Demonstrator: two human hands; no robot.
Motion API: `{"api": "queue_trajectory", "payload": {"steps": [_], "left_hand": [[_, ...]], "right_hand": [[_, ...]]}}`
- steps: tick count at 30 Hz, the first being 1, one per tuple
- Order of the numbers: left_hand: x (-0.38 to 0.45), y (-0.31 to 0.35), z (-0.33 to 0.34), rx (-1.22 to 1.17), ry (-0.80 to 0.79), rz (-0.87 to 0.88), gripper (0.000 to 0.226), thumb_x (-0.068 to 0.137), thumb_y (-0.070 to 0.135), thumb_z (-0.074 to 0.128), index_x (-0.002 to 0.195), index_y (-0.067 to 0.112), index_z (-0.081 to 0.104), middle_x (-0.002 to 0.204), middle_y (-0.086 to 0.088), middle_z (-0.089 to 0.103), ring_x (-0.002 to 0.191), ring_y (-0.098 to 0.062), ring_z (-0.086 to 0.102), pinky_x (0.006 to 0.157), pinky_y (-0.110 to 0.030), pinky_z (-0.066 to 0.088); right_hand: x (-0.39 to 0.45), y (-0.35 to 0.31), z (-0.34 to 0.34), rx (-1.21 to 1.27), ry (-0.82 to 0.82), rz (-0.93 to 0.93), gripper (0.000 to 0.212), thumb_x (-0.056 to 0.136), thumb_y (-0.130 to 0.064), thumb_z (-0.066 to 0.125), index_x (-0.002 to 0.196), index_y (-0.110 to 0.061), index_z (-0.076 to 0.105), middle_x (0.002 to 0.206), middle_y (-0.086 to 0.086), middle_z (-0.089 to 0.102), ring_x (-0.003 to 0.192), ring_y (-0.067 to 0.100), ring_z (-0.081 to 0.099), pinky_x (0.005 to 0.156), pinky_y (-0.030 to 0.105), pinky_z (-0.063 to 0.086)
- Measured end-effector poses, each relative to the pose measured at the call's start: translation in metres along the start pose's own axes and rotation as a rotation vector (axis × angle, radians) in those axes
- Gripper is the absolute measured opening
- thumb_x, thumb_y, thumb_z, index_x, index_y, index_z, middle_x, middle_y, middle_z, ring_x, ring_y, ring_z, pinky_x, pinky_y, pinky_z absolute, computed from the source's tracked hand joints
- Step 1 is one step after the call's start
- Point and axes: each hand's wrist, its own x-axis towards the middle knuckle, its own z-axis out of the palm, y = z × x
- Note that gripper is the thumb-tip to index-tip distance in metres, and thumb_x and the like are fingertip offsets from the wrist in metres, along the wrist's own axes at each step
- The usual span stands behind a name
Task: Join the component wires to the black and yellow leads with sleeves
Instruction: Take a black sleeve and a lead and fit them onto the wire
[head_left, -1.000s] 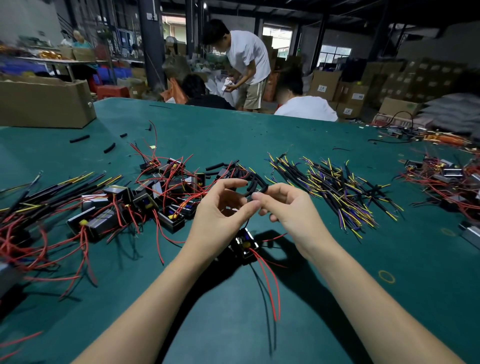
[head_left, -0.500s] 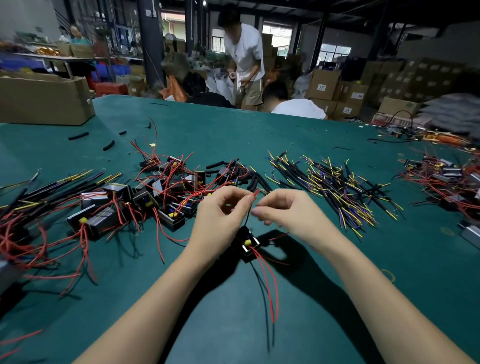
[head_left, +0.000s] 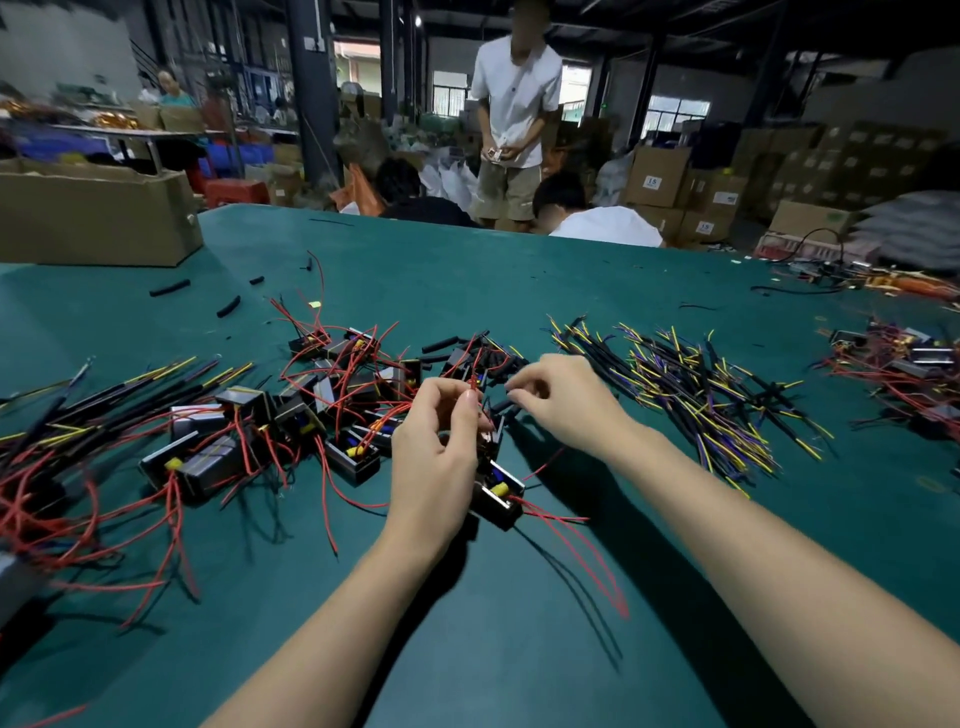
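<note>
Table (head_left: 519, 291): I see a wide green surface; it carries all the work in front of me.
Cardboard box (head_left: 93, 218): it stands at the far left edge of the table.
Lead pile (head_left: 691, 395): black and yellow leads, some purple, lie in a loose heap to the right of my hands, near but apart from them.
Component pile (head_left: 322, 395): black box parts with red wires lie to the left of my hands — tangled, some touching each other.
Left hand (head_left: 436, 457): the fingers are curled, and thumb and forefinger pinch a thin red wire (head_left: 474, 385) at its upper end, above the table.
Right hand (head_left: 563, 402): the fingers are bent and the fingertips hold a short black sleeve (head_left: 506, 405), just beside the left thumb.
Component (head_left: 498, 496): a small black box with a yellow part inside — it lies on the table under my hands, touching the left palm side; its red wires run out toward me.
Loose sleeves (head_left: 228, 306): short black pieces lie far left on the green surface, well apart from the piles.
</note>
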Motion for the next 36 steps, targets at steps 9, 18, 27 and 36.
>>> {"api": "queue_trajectory", "payload": {"steps": [9, 18, 27, 36], "left_hand": [[0.003, -0.007, 0.001, 0.04, -0.061, -0.053, 0.008, 0.085, 0.012, 0.066, 0.084, 0.014, 0.059, 0.081, 0.001, 0.064, 0.066, -0.005, 0.055, 0.061, -0.015, 0.044], [0.003, -0.005, 0.001, -0.013, -0.072, -0.106, 0.019, 0.08, 0.006, 0.073, 0.09, 0.021, 0.067, 0.088, 0.001, 0.072, 0.083, -0.016, 0.068, 0.077, -0.022, 0.054], [0.002, -0.003, -0.001, -0.038, -0.065, -0.124, 0.019, 0.08, 0.003, 0.071, 0.087, 0.02, 0.068, 0.086, 0.001, 0.072, 0.08, -0.011, 0.067, 0.079, -0.022, 0.051], [0.004, -0.007, 0.0, -0.041, -0.055, -0.118, 0.016, 0.081, 0.004, 0.07, 0.086, 0.019, 0.068, 0.083, 0.002, 0.072, 0.078, -0.012, 0.067, 0.08, -0.026, 0.053]], "right_hand": [[0.033, -0.01, 0.009, -0.432, -0.242, -0.235, 0.019, 0.086, -0.018, 0.056, 0.097, -0.015, 0.071, 0.1, 0.008, 0.06, 0.098, 0.029, 0.058, 0.074, 0.035, 0.05], [-0.012, 0.036, -0.018, 0.301, 0.319, 0.2, 0.006, 0.082, -0.01, 0.067, 0.079, -0.011, 0.072, 0.069, -0.004, 0.065, 0.065, 0.006, 0.057, 0.062, 0.007, 0.038], [-0.023, 0.051, -0.018, 0.171, 0.047, 0.209, 0.005, 0.08, -0.01, 0.07, 0.082, -0.015, 0.069, 0.078, 0.003, 0.069, 0.069, 0.011, 0.058, 0.065, 0.016, 0.04], [0.013, 0.029, -0.006, 0.251, 0.044, 0.188, 0.01, 0.083, -0.013, 0.064, 0.083, -0.016, 0.074, 0.071, -0.004, 0.066, 0.065, 0.004, 0.056, 0.056, -0.001, 0.036]]}}
